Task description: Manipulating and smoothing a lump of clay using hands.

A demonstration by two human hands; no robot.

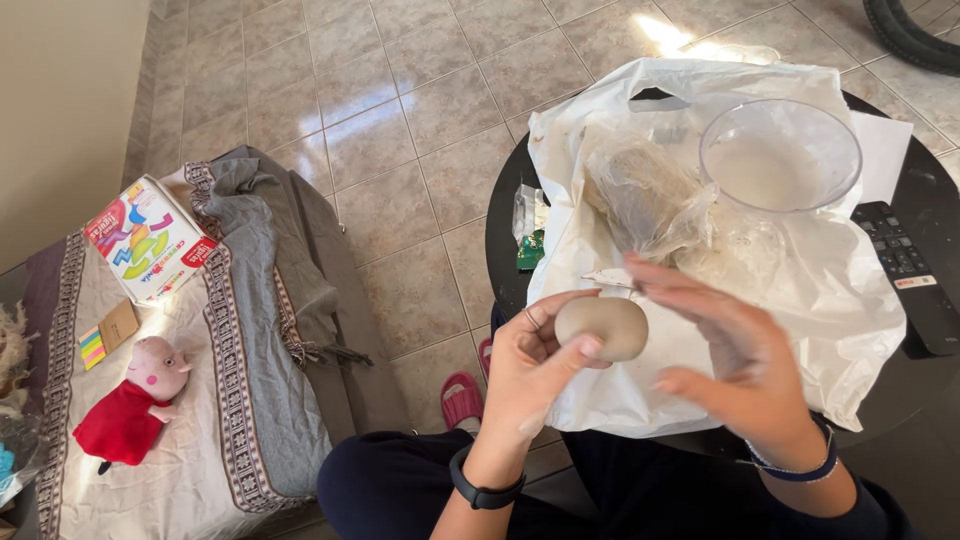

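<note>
My left hand (528,365) holds a smooth grey-beige lump of clay (603,327) between thumb and fingers, above my lap. My right hand (728,352) is spread flat next to the lump, its fingertips close to or touching the lump's top right. Behind them a white plastic bag (830,290) is spread on a round black table (930,200). On the bag lie a clear plastic bowl (780,155) and a clear bag with a grey lump of clay (640,195).
A black remote control (905,270) lies at the table's right. Small packets (528,225) sit at its left edge. To the left, a covered sofa (240,350) carries a colourful box (148,240), a pink plush pig (135,405) and sticky notes (93,348). Pink sandals (462,398) rest on the tiled floor.
</note>
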